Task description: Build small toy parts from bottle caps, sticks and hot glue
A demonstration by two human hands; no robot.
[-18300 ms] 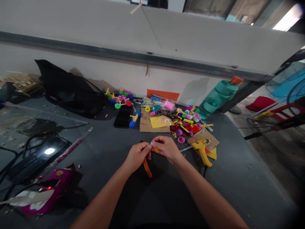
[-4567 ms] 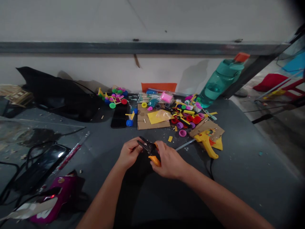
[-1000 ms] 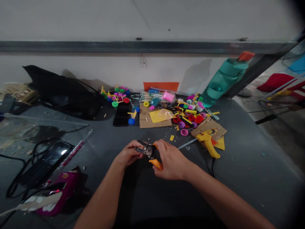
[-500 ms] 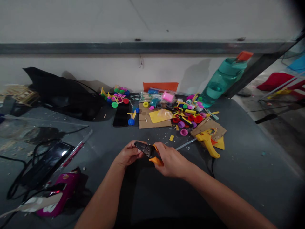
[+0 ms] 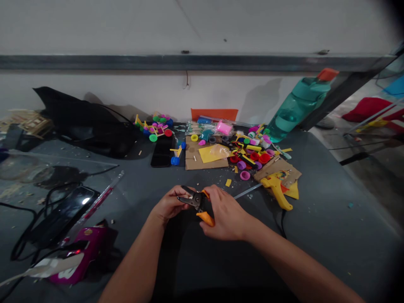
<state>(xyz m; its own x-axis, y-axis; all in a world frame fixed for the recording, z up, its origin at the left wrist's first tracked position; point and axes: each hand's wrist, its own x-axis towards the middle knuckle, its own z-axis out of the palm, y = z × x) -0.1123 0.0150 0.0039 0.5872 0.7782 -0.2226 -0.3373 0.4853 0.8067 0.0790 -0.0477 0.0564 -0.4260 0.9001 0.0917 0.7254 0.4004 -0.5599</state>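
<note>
Your right hand (image 5: 225,213) has just eased apart the black jaws of the orange-handled wire cutters (image 5: 196,200); your left hand (image 5: 170,204) stays against them, both hands together.

Orange-handled black pliers (image 5: 195,201)

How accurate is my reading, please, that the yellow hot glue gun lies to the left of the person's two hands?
Not accurate: the head view shows the yellow hot glue gun lying to the right of the person's left hand and right hand, not to their left.
</note>
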